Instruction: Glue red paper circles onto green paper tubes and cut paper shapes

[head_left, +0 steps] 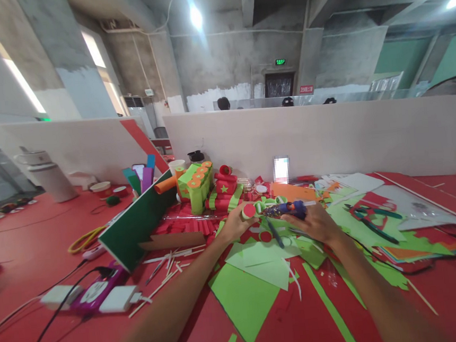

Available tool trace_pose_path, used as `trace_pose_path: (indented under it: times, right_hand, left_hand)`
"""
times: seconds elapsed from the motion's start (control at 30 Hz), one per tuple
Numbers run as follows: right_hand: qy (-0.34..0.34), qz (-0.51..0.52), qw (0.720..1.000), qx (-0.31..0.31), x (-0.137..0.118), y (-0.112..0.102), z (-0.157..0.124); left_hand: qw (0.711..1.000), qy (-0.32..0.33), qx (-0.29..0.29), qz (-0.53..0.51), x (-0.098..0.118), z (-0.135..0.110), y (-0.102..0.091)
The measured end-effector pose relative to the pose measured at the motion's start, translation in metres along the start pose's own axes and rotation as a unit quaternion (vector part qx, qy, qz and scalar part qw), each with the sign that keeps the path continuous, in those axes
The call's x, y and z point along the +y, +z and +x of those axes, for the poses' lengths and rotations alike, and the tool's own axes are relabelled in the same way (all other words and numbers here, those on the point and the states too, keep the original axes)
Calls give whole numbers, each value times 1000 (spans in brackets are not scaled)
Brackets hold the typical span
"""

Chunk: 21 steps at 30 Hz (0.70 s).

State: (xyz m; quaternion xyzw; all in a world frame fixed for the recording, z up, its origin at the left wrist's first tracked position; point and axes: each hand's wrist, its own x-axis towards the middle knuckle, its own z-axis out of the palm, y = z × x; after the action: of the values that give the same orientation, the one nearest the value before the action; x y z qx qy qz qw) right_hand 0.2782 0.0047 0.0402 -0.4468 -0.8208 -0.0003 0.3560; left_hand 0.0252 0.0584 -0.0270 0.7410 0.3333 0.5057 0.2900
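My left hand [234, 225] is closed around a small paper roll [249, 211] with a red round end. In my right hand [316, 226] is a dark blue glue gun [291, 209], a pale glue stick poking out of its back. Its nozzle points left, close to the roll; whether they touch I cannot tell. Below the hands lies another red-ended green roll [265, 236], beside dark-handled scissors [275, 234]. Just beyond my left hand stands a model of red and green rolls [224, 192] with stars and orange-topped green tubes [197, 195].
Green paper sheets [245, 297] cover the red table [197, 322] in front. Green-handled pliers [376, 222] lie at right. A dark green board [137, 227] leans at left, near a purple power strip [98, 289] with cables. A white partition [329, 141] stands behind.
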Motion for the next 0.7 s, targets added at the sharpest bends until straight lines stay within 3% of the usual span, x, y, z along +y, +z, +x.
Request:
trace_pose_path:
  times: [0.7]
  right_hand:
    - [19, 15, 1000, 14, 7, 14, -1]
  left_hand:
    - [1000, 1, -18, -4, 3, 1, 0]
